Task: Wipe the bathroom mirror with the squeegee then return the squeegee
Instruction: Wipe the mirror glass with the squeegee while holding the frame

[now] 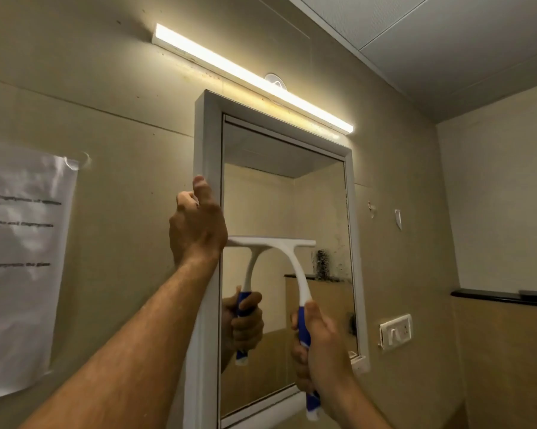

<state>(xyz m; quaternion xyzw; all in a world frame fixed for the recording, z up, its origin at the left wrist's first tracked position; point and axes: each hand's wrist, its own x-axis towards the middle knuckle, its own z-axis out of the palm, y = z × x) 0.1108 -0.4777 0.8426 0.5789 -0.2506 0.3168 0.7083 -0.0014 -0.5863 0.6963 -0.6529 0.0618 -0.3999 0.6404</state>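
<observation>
The right hand (319,345) is wrapped firmly around the blue-and-white handle of the squeegee (292,274), low and to the right in the scene, with the thumb lying up along the neck where the blue grip gives way to white. From there the white neck curves up and left to the blade bar, which lies level against the glass of the mirror (279,205) about halfway up its height; the bar's left end disappears behind the other hand, and its right end stops short of the right side of the frame. The left hand (197,227) reaches up with its arm stretched out from the lower left and clasps the left upright of the mirror's white frame (207,144), fingers curled around the outer edge and the thumb pointing up along the front. The glass reflects the squeegee handle and the fist that grips it, along with beige walls; dark speckled marks sit near the right edge of the glass. Above the frame a lit tube light (248,77) slants across the wall. On the wall to the left hangs a sheet of paper (22,267) with blurred printed lines that cannot be read. Far to the right a white switch plate (396,331) is mounted below a dark ledge (496,297).
</observation>
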